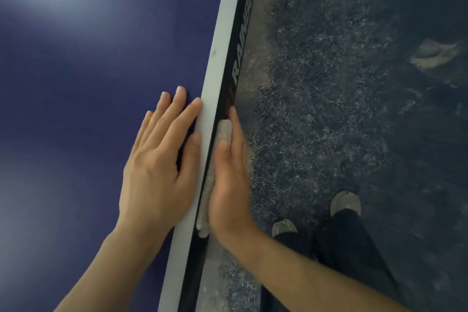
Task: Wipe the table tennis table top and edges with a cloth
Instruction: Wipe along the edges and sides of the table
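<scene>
The table tennis table's dark blue top (88,83) fills the left of the head view, bordered by a white line (217,58) and a black side edge (239,40) with white lettering. My left hand (159,167) lies flat on the blue top, fingers straight, its thumb and forefinger reaching the white line. My right hand (229,185) presses a pale grey cloth (224,129) against the black side edge with straight fingers. The cloth shows above my thumb and below my palm; my hand hides the middle of it.
To the right of the table lies a dark, speckled floor (329,96). My two feet in grey shoes (345,202) and dark trousers stand close to the table edge at the lower right. A pale patch (433,54) marks the floor at the far right.
</scene>
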